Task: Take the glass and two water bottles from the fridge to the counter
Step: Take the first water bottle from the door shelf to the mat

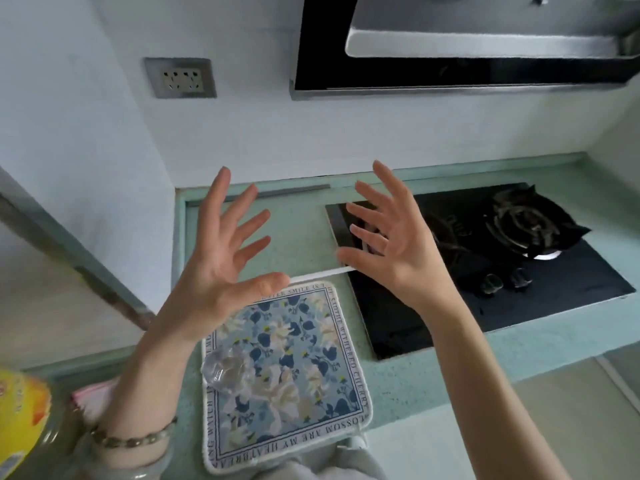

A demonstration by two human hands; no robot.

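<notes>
- Left hand (221,261): raised over the counter (301,233), palm turned inward, fingers straight and spread, holding nothing.
- Right hand (391,244): raised at about the same height, palm turned inward, fingers straight and spread, holding nothing.
- Palms facing each other, apart, no contact between them.
- Glass (227,370): clear, seen from above, sitting on the floral mat (294,375) at its left edge, just right of the left forearm. Well below both hands, touched by neither.
- Mat: flat on the teal counter, just left of the hob (450,306), with printed lettering round the border.
- Hob: black glass, set into the counter. Burner (526,226) toward the far right, two knobs (491,284) near the front.
- Right hand partly covering the hob's near-left corner in this view.
- Range hood (450,46): on the wall above the hob.
- Wall socket (180,77): left of the hood.
- Bottom-left corner: yellow-labelled container (20,417), blurred and cut off by the frame, kind unclear.
- Pink cloth (91,398): between that container and the left forearm.
- Beaded bracelet (131,438): round the left arm near the bottom edge.
</notes>
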